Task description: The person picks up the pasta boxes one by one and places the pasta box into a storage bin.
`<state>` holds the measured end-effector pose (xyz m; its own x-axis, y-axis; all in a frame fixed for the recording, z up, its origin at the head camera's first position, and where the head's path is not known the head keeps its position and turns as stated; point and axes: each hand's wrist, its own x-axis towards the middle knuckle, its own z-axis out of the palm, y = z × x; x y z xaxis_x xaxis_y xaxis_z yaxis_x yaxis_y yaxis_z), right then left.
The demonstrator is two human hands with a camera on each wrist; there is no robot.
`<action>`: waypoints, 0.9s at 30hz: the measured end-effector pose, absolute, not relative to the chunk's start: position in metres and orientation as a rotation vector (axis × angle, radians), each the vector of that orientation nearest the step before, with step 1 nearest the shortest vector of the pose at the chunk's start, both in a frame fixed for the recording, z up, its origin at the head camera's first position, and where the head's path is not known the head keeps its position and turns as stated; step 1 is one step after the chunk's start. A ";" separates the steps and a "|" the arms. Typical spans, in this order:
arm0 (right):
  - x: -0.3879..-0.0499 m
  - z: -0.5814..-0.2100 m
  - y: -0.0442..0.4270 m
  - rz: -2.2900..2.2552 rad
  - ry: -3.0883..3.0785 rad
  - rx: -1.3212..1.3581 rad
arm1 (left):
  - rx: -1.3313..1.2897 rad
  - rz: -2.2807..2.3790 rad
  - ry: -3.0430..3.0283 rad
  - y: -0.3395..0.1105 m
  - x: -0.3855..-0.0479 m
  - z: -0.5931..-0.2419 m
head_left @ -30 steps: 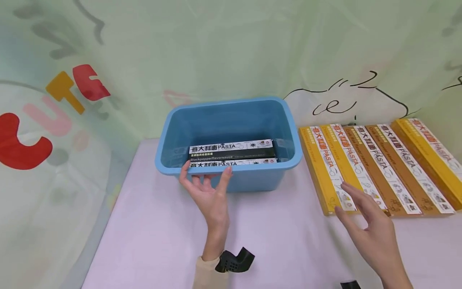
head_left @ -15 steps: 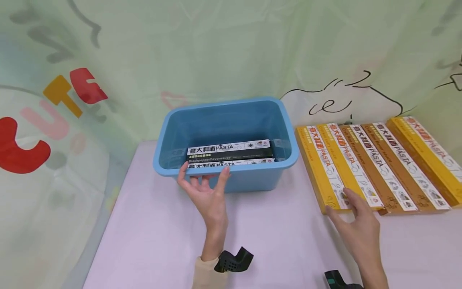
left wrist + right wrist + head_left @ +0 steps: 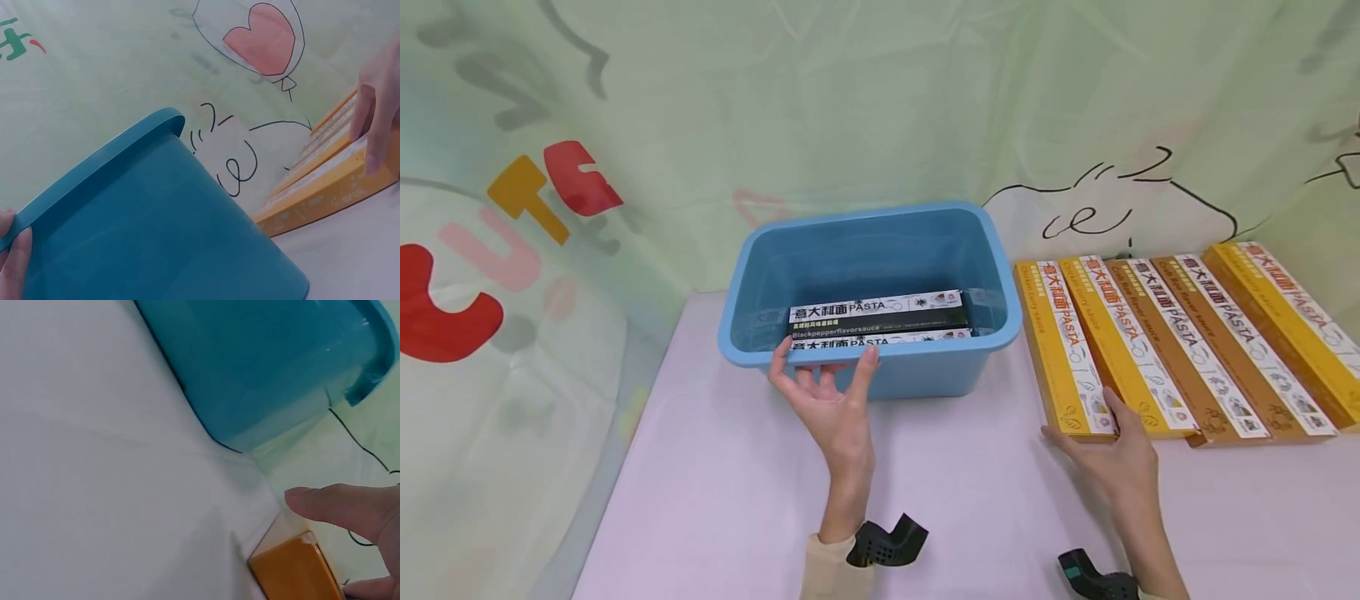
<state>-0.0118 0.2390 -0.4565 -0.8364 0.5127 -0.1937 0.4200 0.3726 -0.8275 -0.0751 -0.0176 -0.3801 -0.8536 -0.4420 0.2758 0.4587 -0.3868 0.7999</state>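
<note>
Fingers (image 3: 1122, 410) Pinch the Near End of a Yellow Pasta Box (image 3: 1060, 358)

The right hand (image 3: 1112, 467) has its thumb along the box's left side and a fingertip on its right, at the end closest to the person. This box lies flat on the table (image 3: 962, 500), leftmost in the row, its long axis running away from the person with the far end slanting left; its lettering runs lengthwise. Between it and the second yellow box (image 3: 1118, 350), a narrow wedge widens toward the near end. Two brown boxes (image 3: 1191, 350) and another yellow one (image 3: 1292, 325) continue the row, slanting likewise.

The left hand (image 3: 835, 417) grips the near rim of a blue bin (image 3: 925, 375), just left of the row. Inside, two black boxes (image 3: 880, 319) lie left to right.

The surface is pale lilac; behind hangs a light green curtain (image 3: 865, 100) with cartoon outlines and coloured letters (image 3: 523, 187).
</note>
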 end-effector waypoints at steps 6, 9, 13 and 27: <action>-0.023 -0.465 0.233 1.388 -2.522 -0.842 | -0.018 -2.242 -1.297 -0.018 -0.076 -0.379; -0.027 -0.468 0.232 1.363 -2.498 -0.823 | -0.017 -2.233 -1.300 -0.018 -0.075 -0.379; -0.030 -0.471 0.230 1.355 -2.448 -0.816 | -0.019 -2.228 -1.316 -0.017 -0.075 -0.380; -0.035 -0.481 0.225 1.306 -2.299 -0.815 | -0.013 -2.222 -1.329 -0.018 -0.075 -0.380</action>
